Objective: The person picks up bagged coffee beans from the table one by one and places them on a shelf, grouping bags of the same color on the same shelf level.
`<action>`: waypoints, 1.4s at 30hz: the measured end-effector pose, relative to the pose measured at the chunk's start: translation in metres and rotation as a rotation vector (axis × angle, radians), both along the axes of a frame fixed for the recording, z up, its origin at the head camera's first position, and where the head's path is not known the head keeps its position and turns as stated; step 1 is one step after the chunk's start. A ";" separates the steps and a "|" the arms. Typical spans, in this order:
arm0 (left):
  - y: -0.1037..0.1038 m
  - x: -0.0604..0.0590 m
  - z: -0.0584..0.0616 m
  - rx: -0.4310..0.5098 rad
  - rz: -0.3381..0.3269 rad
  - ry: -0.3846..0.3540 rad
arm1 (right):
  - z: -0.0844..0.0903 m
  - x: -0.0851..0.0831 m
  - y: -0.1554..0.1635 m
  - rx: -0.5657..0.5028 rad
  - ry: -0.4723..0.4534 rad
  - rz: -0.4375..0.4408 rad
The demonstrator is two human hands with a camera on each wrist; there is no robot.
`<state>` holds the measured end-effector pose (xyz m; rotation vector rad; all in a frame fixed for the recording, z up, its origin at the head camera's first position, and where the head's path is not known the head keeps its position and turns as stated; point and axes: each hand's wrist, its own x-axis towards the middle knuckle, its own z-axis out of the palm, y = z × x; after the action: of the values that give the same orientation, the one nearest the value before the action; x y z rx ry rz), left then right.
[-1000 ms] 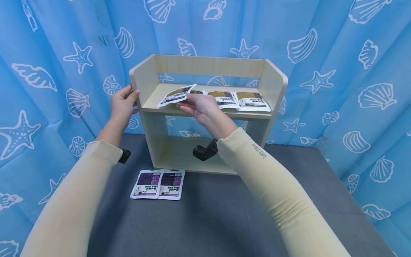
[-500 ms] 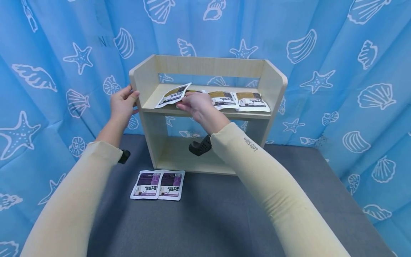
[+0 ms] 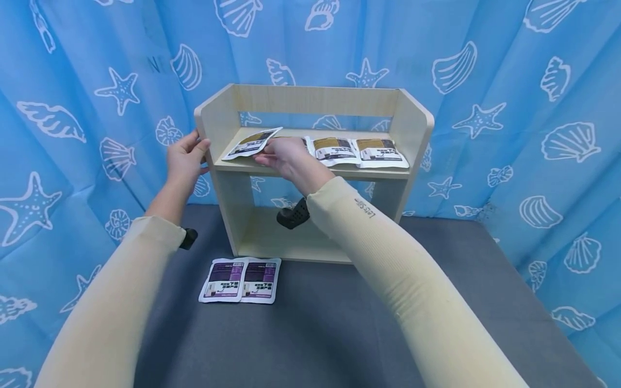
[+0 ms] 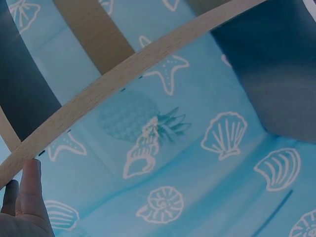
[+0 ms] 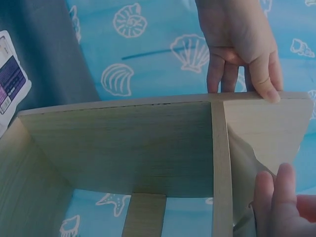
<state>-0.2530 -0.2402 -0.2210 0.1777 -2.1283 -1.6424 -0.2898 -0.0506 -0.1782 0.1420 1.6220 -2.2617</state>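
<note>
In the head view, a white pouch with a gold-brown label (image 3: 248, 144) slants on the left of the upper shelf board, its right side raised. My right hand (image 3: 287, 156) pinches that pouch near its right side. To its right lie more gold-brown pouches (image 3: 335, 151) in a row, one partly hidden by this hand. My left hand (image 3: 184, 156) holds the left side panel of the wooden shelf (image 3: 218, 121). In the right wrist view, the thumb of my left hand (image 5: 242, 54) rests on the panel's front edge, with the fingers against its outer face.
Two purple-labelled pouches (image 3: 240, 280) lie overlapping on the grey tabletop (image 3: 339, 323), before the shelf's left front corner. A lower compartment (image 3: 271, 231) opens under the upper board. A blue curtain (image 3: 509, 134) with shell prints hangs close behind and around the shelf.
My right hand has moved left along the upper board with the pouch, which now lies lower and nearer the left panel. The left hand keeps its place on the panel.
</note>
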 end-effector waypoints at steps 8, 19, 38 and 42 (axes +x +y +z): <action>0.000 -0.001 0.000 -0.008 0.006 -0.009 | 0.002 -0.005 -0.003 -0.002 -0.023 0.041; 0.001 -0.001 0.000 -0.020 -0.005 -0.008 | 0.015 0.002 0.008 -0.025 0.011 0.054; -0.001 0.003 -0.010 -0.046 -0.012 -0.028 | 0.006 0.049 0.090 -0.103 0.236 0.078; -0.003 0.010 -0.019 -0.055 -0.007 -0.038 | -0.003 0.060 0.114 -0.060 0.287 0.054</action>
<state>-0.2430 -0.2437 -0.2400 0.1861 -2.2023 -1.5939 -0.2298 0.0633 -0.1817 -0.2500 1.6671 -2.3717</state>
